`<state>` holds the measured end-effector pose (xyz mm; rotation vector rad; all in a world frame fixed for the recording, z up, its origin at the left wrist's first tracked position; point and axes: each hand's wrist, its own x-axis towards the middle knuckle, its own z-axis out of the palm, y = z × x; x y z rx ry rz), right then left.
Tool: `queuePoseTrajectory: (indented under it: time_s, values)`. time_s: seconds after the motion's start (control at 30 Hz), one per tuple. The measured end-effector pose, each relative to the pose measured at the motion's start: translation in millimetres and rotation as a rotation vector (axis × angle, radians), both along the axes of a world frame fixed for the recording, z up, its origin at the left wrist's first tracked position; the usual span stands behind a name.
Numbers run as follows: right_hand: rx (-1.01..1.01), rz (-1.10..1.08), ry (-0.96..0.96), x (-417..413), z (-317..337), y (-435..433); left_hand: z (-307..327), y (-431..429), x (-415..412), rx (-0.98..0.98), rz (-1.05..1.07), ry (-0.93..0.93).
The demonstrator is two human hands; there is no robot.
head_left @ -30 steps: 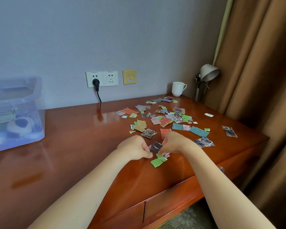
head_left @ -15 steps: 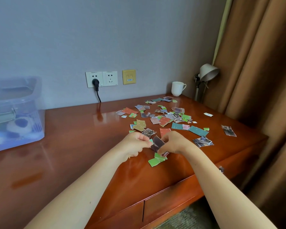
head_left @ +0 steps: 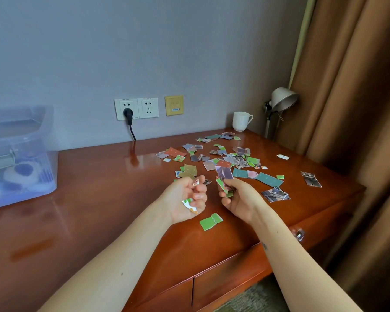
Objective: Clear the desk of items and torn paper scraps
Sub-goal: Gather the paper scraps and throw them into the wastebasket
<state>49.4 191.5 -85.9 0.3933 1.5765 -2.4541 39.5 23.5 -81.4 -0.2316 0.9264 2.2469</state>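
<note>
Scraps (head_left: pixel 269 180), torn and many-coloured, strew the desk (head_left: pixel 99 188); left hand (head_left: pixel 185 199) and right hand (head_left: pixel 240 200) each pinch some

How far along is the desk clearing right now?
Early. Done: nothing visibly cleared. In hand: the left hand pinches small scraps; the right hand grips a stack of scraps. Left: the scattered pile across the desk, the green piece and the mug.

Behind your desk, along the wall and right side

You face paired white wall sockets (head_left: pixel 148 107), a black plug (head_left: pixel 128 113) in the left one, a yellow data plate (head_left: pixel 174 105) just beside them, and a silver lamp (head_left: pixel 282 100) against brown curtains (head_left: pixel 358 86).
</note>
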Motion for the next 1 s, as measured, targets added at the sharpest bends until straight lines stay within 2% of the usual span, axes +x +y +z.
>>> queuePoseTrajectory:
  time_s: [0.1, 0.17, 0.23, 0.33, 0.43, 0.63, 0.83, 1.0]
  values:
    - [-0.080, -0.041, -0.028, 0, 1, 1, -1, 4, -3, -0.091, 0.006, 0.012]
    - [-0.122, -0.057, -0.039, 0, 2, 1, -2, 7, -3, -0.273, -0.027, 0.096]
    - [-0.171, -0.067, -0.046, 2, 2, 1, -1, 11, -1, -0.617, -0.104, 0.274]
    - [-0.221, -0.088, -0.047, 3, 2, 0, 4, 13, 4, -1.157, -0.263, 0.644]
    - [-0.177, -0.119, -0.016, 3, 0, -4, 3, 14, 6, -1.367, -0.429, 0.946]
    - [-0.063, -0.148, 0.022, 4, -2, -9, 0, 17, 7, -1.515, -0.485, 1.129]
    - [-0.007, -0.143, 0.047, 6, -4, -10, -3, 17, 0, -1.481, -0.509, 1.074]
    - [0.000, -0.136, 0.074, 6, -5, -10, -5, 14, 0, -1.380, -0.427, 1.051]
